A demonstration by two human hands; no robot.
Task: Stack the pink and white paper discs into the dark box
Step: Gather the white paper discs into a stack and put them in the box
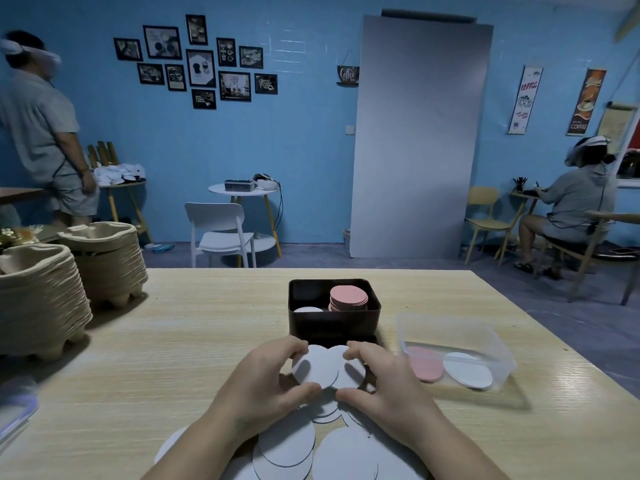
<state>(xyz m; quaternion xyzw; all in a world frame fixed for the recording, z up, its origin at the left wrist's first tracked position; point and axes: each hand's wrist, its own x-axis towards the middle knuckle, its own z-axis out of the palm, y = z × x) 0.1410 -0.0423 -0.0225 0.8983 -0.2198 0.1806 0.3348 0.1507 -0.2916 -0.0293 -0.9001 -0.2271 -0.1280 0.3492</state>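
Wooden table [194, 341], seen from the person's head.

- Dark box [332, 325] sits mid-table, just beyond the hands, open at the top.
- In its right half stands a stack of pink discs [348, 297], its top at about rim height. In the left half lies a white disc [307, 309], much lower.
- Left hand [266, 375] grasps a white paper disc [317, 367], with fingers curled over its far edge and the thumb on its near edge.
- Right hand [384, 379] grasps a second white disc [349, 370] the same way. The two discs overlap, and both are held just near of the box.
- Loose white discs [287, 441] lie heaped under the wrists at the near edge.
- Clear plastic container [450, 330] is right of the box. It holds a pink pile [424, 363] and a white pile [467, 370] side by side.
- Stacked pulp trays [41, 296] stand at far left.
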